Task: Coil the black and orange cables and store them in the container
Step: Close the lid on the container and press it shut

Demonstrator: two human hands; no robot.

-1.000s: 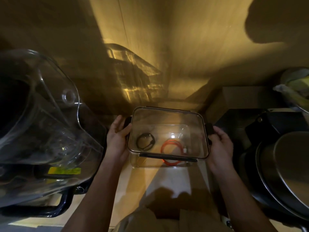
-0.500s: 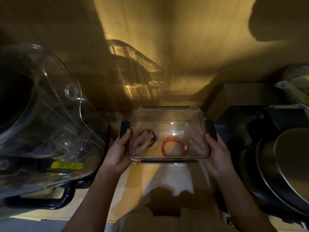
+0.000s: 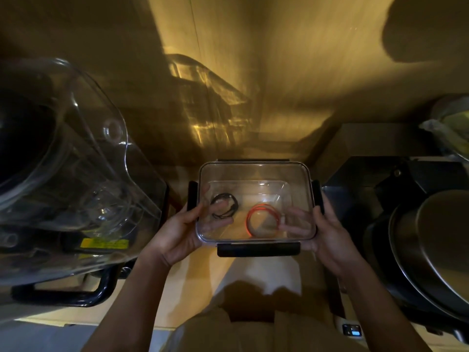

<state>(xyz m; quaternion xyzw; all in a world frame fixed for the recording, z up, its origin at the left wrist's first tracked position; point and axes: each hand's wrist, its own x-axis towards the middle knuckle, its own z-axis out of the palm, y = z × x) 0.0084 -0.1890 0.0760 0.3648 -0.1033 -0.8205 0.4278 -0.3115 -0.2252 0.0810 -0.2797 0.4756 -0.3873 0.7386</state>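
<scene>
At the far left I see a large clear plastic jug (image 3: 63, 174) lying on the wooden surface (image 3: 187, 283), and just right of it my left hand (image 3: 177, 232) grips the left side of the clear lidded container (image 3: 253, 174), fingers curled underneath. Inside, the coiled black cable (image 3: 224, 205) lies left and the coiled orange cable (image 3: 262, 221) right, near each other but apart. My right hand (image 3: 327, 240) clasps the container's right side the same way, with dark metal pans (image 3: 431, 250) stacked at the far right.
</scene>
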